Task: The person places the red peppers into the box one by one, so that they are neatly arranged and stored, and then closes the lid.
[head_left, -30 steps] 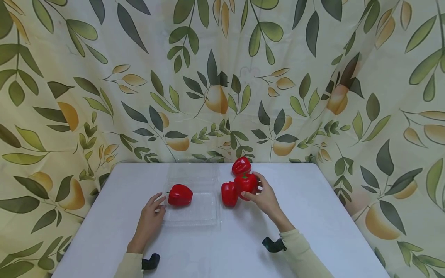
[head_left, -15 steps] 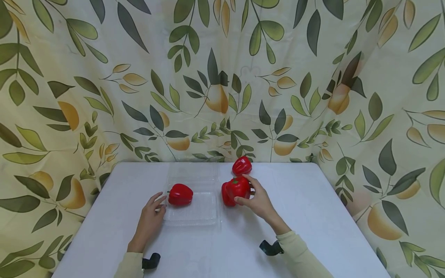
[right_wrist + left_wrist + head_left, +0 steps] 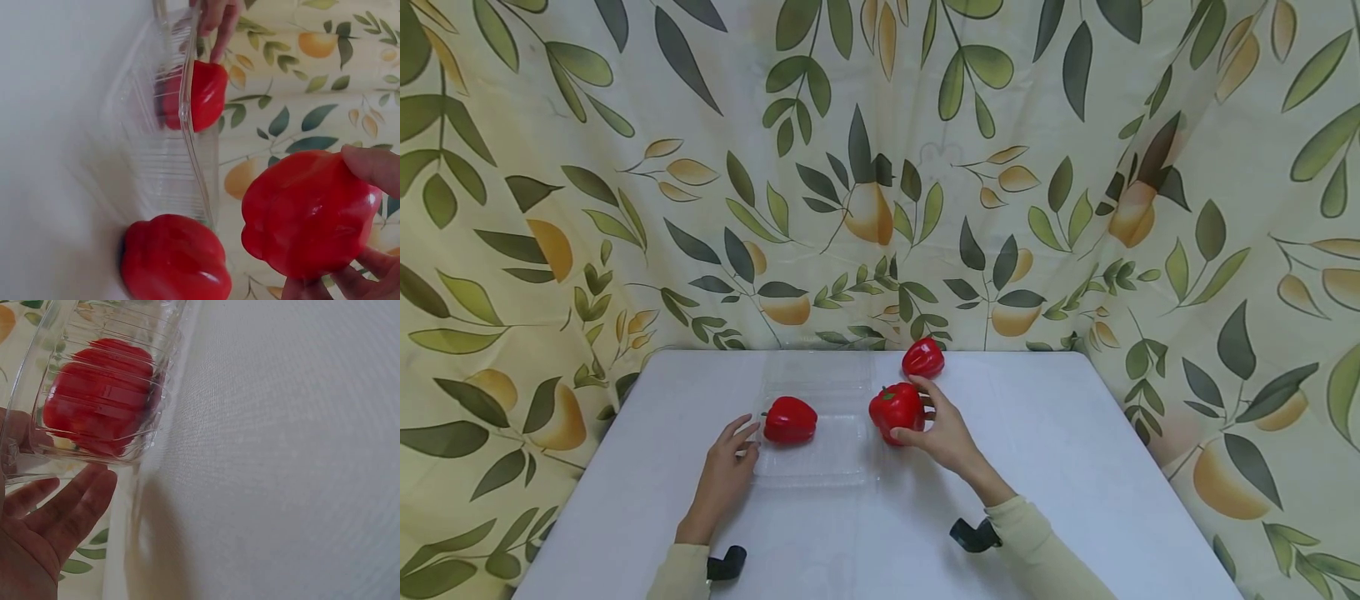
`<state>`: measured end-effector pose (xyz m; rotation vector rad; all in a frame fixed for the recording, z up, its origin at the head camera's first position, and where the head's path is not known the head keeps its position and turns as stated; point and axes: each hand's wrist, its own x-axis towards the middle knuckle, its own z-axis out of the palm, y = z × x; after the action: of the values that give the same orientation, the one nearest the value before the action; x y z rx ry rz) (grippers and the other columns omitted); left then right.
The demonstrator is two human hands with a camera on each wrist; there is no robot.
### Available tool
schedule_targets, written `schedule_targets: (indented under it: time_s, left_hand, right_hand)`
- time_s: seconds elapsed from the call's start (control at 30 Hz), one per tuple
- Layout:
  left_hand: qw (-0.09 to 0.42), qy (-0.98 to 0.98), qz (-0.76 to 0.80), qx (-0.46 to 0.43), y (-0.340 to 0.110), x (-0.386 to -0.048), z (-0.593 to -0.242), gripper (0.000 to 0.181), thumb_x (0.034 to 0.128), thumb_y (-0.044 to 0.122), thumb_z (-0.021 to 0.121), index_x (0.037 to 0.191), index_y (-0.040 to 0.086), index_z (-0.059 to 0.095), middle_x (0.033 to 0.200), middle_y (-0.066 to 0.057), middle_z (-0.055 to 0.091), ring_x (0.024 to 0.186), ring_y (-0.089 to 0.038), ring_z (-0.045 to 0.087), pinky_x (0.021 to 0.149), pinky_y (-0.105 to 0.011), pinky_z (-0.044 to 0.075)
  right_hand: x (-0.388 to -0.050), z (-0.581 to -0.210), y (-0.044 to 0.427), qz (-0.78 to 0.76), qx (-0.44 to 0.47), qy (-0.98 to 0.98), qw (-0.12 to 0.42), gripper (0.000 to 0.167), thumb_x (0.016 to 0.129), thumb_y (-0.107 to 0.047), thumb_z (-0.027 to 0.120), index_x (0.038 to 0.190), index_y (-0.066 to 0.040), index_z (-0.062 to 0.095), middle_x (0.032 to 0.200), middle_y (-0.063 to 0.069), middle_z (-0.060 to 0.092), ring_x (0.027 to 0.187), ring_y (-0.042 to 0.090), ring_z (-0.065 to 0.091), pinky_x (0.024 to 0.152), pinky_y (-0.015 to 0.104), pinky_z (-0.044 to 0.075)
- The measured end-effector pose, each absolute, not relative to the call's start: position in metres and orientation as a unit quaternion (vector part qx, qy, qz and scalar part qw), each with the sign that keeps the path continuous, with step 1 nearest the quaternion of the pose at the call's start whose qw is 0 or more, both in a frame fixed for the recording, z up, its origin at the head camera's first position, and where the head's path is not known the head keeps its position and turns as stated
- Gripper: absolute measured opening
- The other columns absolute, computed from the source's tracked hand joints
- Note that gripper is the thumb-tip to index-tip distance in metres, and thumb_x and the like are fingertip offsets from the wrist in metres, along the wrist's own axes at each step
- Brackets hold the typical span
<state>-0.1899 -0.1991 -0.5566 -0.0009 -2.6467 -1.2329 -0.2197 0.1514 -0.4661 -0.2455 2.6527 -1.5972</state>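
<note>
A clear plastic container (image 3: pixel 842 454) lies on the table with one red bell pepper (image 3: pixel 790 420) inside its left part. At the container's left wall rests the left hand (image 3: pixel 724 471), fingers extended; the left wrist view shows its fingertips (image 3: pixel 103 481) by the clear wall. My right hand (image 3: pixel 946 433) grips a second red pepper (image 3: pixel 897 410) between thumb and fingers, raised near the container's right edge. Under it, mostly hidden in the head view, a third pepper (image 3: pixel 176 259) sits on the table beside the container in the right wrist view.
Another red pepper (image 3: pixel 923 358) lies near the back edge of the white table (image 3: pixel 1060 450). The container's lid (image 3: pixel 816 371) extends toward the back. A leaf-and-fruit patterned cloth (image 3: pixel 1075 275) hangs behind the table.
The right hand has moved left with the gripped pepper, which now covers the pepper on the table in the head view. The left hand has stayed in place.
</note>
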Motion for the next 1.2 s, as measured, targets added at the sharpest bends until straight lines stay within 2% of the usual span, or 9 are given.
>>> schedule_targets:
  time_s: [0.3, 0.6, 1.2]
  left_hand:
    - [0.117, -0.899, -0.422, -0.008, -0.199, -0.189, -0.555, 0.039, 0.0950, 0.011, 0.058, 0.133, 0.004, 0.060, 0.147, -0.011, 0.049, 0.103, -0.026, 0.069, 0.087, -0.039, 0.059]
    - [0.096, -0.903, -0.418, 0.008, -0.198, -0.191, -0.552, 0.041, 0.0969, 0.014, 0.057, 0.137, 0.007, 0.057, 0.151, -0.009, 0.045, 0.110, -0.027, 0.067, 0.091, -0.040, 0.058]
    - [0.101, -0.904, -0.415, 0.004, -0.199, -0.191, -0.558, 0.040, 0.0965, 0.013, 0.058, 0.136, 0.007, 0.058, 0.150, -0.009, 0.046, 0.108, -0.025, 0.068, 0.089, -0.038, 0.059]
  right_hand:
    - [-0.222, -0.468, 0.141, -0.504, -0.090, 0.859, 0.020, 0.088, 0.071, -0.019, 0.087, 0.146, -0.017, 0.043, 0.139, 0.010, 0.053, 0.125, 0.033, 0.050, 0.085, 0.045, 0.060]
    - [-0.225, -0.466, 0.130, -0.517, -0.102, 0.849, 0.031, 0.085, 0.069, -0.017, 0.088, 0.142, -0.023, 0.045, 0.140, 0.005, 0.052, 0.130, 0.030, 0.047, 0.089, 0.048, 0.059]
    - [-0.233, -0.472, 0.099, -0.522, -0.127, 0.841, 0.055, 0.084, 0.070, -0.016, 0.087, 0.142, -0.022, 0.044, 0.140, 0.006, 0.052, 0.129, 0.031, 0.048, 0.087, 0.047, 0.060]
